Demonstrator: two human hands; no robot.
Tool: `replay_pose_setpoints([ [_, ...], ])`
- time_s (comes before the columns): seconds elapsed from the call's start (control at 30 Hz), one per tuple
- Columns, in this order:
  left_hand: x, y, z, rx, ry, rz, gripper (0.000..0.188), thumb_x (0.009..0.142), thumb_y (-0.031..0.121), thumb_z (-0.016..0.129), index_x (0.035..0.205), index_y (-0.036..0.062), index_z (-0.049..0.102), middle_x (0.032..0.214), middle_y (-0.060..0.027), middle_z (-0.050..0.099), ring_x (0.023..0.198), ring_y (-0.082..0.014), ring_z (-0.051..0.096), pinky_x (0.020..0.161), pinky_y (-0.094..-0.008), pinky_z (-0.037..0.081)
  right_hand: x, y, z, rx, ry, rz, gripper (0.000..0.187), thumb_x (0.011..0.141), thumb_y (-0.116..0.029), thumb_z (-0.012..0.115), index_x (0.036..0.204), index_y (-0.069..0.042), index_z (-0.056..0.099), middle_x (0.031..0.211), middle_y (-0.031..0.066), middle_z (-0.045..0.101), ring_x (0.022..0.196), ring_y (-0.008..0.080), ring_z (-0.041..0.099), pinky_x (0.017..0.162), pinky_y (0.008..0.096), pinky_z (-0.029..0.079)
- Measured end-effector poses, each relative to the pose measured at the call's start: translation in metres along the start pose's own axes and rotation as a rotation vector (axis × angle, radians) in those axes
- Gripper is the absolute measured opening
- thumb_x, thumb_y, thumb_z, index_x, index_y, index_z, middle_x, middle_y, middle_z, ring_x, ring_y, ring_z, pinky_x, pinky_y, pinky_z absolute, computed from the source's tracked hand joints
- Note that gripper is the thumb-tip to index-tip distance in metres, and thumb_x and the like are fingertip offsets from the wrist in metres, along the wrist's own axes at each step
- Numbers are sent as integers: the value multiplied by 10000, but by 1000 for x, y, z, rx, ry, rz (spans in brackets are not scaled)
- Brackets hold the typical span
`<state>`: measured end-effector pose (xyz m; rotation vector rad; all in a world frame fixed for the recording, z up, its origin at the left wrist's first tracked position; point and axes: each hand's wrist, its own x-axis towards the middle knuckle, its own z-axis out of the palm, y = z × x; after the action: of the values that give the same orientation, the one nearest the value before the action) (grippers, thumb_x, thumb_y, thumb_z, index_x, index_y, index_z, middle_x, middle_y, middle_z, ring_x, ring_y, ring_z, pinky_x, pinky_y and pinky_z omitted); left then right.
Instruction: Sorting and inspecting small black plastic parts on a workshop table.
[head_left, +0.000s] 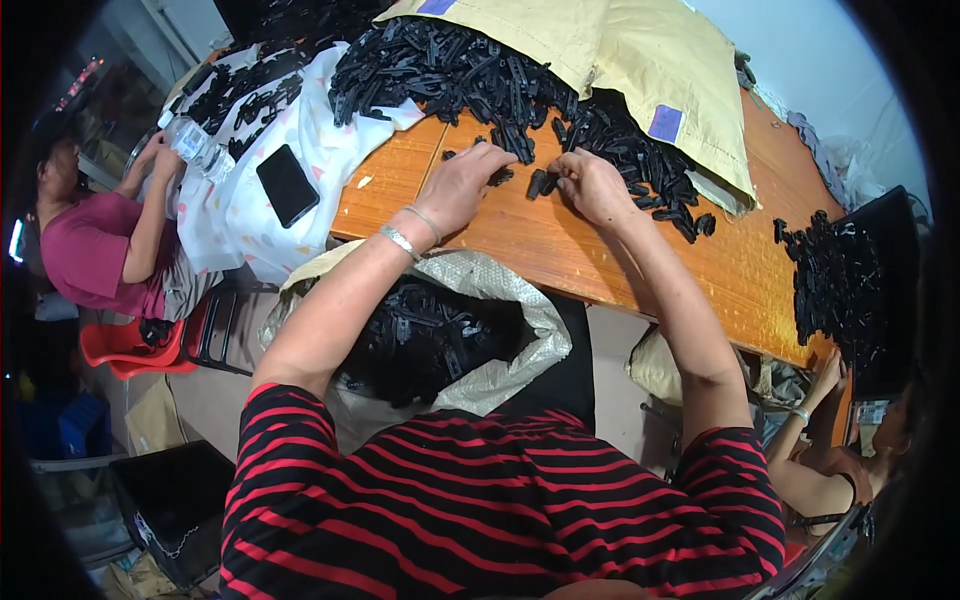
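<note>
Small black plastic parts lie heaped along the far side of the wooden table. At the edge of the big pile, my left hand is closed, a small black plastic part showing by its thumb and fingertips. My right hand is a little to the right, its thumb and fingers pinched together at a black plastic part. Its fingertips are partly hidden. A second pile spreads beyond this hand. Below my forearms an open woven sack holds many similar black parts.
Large tan paper sacks lie over the piles. At left, a phone rests on a patterned plastic sheet, beside a person holding a clear bottle. At right, another person's hand is near more black parts.
</note>
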<state>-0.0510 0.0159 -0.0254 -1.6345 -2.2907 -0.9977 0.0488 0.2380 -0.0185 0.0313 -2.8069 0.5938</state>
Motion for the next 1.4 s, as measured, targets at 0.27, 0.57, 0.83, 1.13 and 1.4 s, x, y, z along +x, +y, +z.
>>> replay_pose_setpoints([
  [0.27,-16,-5,-22,186,179,-103,380,711,-25,697,1071,60,610,1019,-119,607,1021,-320,554,876,-375,471,-7,-17,-9,-131,18,-97,183,783,-46,619,963,-42,648,881,147,613,829,353,620,725,425,505],
  [0.57,-23,-20,-16,271,89,-177,274,706,38,736,954,46,621,924,-115,574,954,-314,556,814,-387,473,-6,-22,-19,-133,-251,20,258,683,-70,753,829,-21,546,819,179,625,848,370,623,714,450,479],
  [0.83,-20,-14,-21,313,-10,-173,272,719,69,731,967,41,624,921,-123,583,919,-330,571,798,-393,474,-18,-24,-23,29,-342,165,359,646,-105,830,800,-6,521,737,153,597,757,323,600,679,392,463],
  [1.13,-25,30,-11,-990,96,-610,180,877,31,620,1047,2,567,884,-21,616,683,-71,595,592,-227,541,-23,-41,-10,472,-203,375,200,788,-105,752,845,16,604,666,33,600,566,92,552,533,275,454],
  [1.4,-21,55,-5,-1076,99,-677,212,880,40,624,1078,28,548,909,-23,632,696,-71,601,602,-215,531,-33,-82,0,523,22,198,161,880,-56,614,1005,45,609,752,80,649,616,119,631,550,254,492],
])
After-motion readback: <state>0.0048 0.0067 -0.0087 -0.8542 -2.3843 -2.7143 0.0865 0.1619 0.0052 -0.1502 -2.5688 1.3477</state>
